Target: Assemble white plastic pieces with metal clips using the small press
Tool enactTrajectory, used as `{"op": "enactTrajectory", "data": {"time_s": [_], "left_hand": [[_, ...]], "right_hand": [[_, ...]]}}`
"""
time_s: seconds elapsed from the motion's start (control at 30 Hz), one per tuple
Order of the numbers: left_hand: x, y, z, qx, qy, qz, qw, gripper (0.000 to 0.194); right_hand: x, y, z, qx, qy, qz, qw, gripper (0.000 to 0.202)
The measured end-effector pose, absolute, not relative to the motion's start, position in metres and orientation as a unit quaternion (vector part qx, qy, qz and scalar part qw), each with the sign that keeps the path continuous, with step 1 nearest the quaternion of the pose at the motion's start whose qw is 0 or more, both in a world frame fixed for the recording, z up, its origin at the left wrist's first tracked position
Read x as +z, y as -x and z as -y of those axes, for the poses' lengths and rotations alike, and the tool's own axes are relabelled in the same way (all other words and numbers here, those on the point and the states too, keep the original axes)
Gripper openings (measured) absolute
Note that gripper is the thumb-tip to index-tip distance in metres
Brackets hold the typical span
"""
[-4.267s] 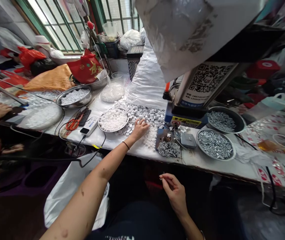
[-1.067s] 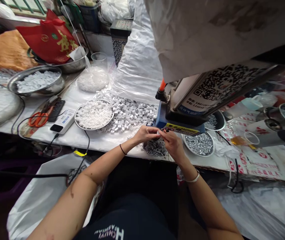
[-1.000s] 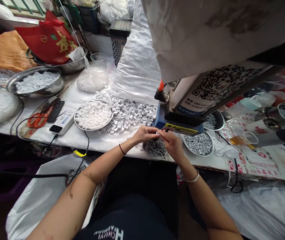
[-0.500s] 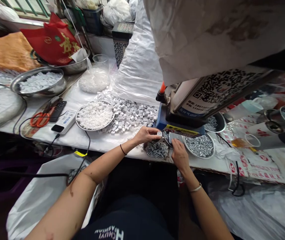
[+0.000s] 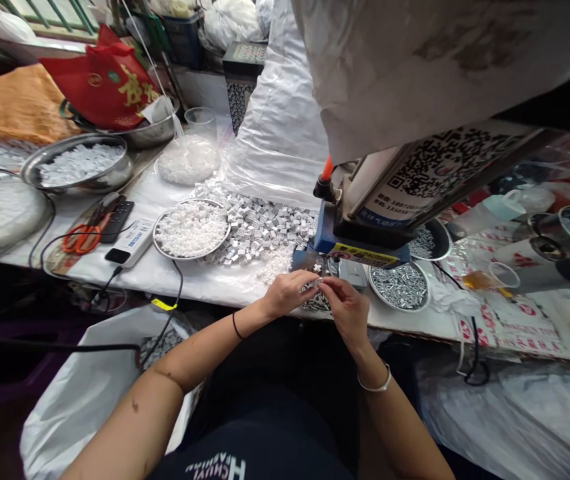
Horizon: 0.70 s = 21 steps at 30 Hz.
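Left hand (image 5: 292, 292) and right hand (image 5: 347, 307) met at the worktop's (image 5: 209, 280) front edge, both grips clamped on one small pale block (image 5: 319, 283), mostly hidden. White cross-shaped piece (image 5: 317, 268) sat just beyond, near the blue press (image 5: 362, 248); loose metal pins (image 5: 317, 303) showed behind the hands, pin dish (image 5: 399, 287) to the right, block heap (image 5: 269, 230) beyond to the left

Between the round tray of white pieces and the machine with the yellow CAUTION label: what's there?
A heap of square grey-white pieces, plus a patch of smaller white pieces on its near side. Shows in the head view.
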State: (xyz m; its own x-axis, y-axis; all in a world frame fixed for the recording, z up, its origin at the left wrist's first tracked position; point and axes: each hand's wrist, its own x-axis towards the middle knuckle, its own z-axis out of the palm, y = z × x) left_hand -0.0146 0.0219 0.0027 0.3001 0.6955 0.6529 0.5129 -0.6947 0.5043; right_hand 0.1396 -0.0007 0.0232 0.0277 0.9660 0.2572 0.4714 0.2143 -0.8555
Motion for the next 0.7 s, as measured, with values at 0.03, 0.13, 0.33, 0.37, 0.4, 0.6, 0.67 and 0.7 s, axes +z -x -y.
{"op": "enactTrajectory", "data": {"time_s": [0.03, 0.13, 0.33, 0.37, 0.4, 0.6, 0.67, 0.7], "left_hand": [[0.003, 0.015, -0.019, 0.448, -0.804, -0.381, 0.091, 0.015], [0.004, 0.015, -0.011, 0.422, -0.812, -0.396, 0.074, 0.015], [0.004, 0.013, -0.001, 0.408, -0.805, -0.421, 0.087, 0.013], [0.005, 0.013, 0.0, 0.414, -0.796, -0.427, 0.111, 0.012], [0.007, 0.012, 0.0, 0.423, -0.782, -0.434, 0.144, 0.011], [0.011, 0.012, 0.001, 0.427, -0.655, -0.487, 0.388, 0.013], [0.009, 0.012, 0.001, 0.427, -0.638, -0.484, 0.421, 0.014], [0.009, 0.011, 0.002, 0.429, -0.633, -0.48, 0.429, 0.014]], "right_hand": [[0.023, -0.14, 0.002, 0.244, 0.567, 0.656, 0.434, 0.013], [0.023, -0.143, 0.007, 0.2, 0.549, 0.712, 0.389, 0.013], [0.023, -0.148, 0.01, 0.258, 0.559, 0.692, 0.378, 0.014], [0.021, -0.149, 0.01, 0.282, 0.563, 0.674, 0.387, 0.014], [0.019, -0.15, 0.009, 0.312, 0.564, 0.651, 0.401, 0.015], [0.007, -0.154, 0.005, 0.465, 0.543, 0.505, 0.483, 0.02], [0.006, -0.154, 0.005, 0.467, 0.545, 0.504, 0.48, 0.02], [0.006, -0.154, 0.006, 0.463, 0.546, 0.509, 0.478, 0.02]]}}
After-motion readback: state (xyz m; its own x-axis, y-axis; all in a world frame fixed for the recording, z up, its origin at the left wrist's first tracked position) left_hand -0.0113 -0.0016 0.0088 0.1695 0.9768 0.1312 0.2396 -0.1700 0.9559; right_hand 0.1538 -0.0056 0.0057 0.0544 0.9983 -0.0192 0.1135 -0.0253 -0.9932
